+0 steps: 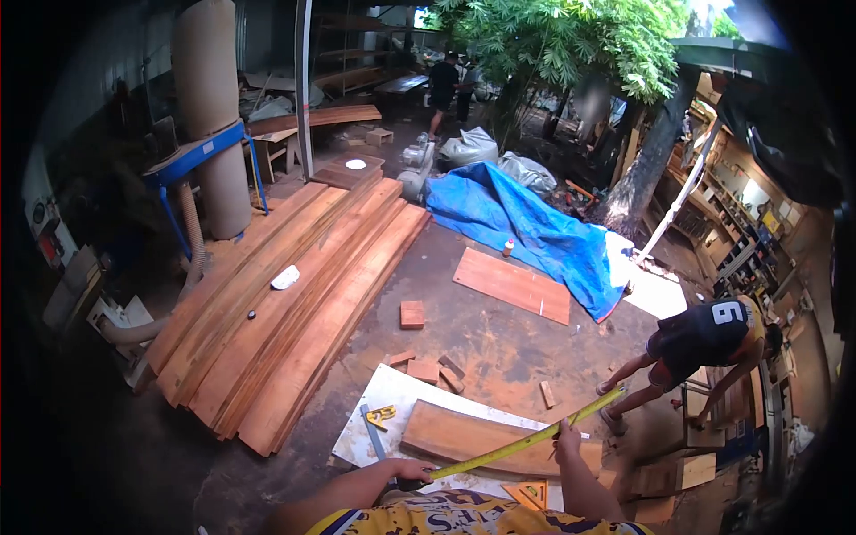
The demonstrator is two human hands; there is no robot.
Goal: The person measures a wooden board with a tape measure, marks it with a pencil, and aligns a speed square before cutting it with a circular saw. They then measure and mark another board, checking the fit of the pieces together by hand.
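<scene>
My left hand (413,470) is closed around the dark case of a tape measure (495,452) near the bottom of the view. Its yellow blade runs out to the right, and my right hand (568,440) pinches it partway along; the free end sticks out past that hand. Below the blade, a curved wooden board (455,428) lies on a white sheet (358,439). A combination square with a yellow head (382,416) rests on the sheet's left part. Close to my body is an orange triangular square (530,493).
Long planks (303,312) are stacked at left, beside a dust collector (218,178). Wood blocks (423,369) lie beyond the sheet. A blue tarp (526,218) and a flat board (513,285) are farther off. A person (709,343) bends over at right; others stand at the back.
</scene>
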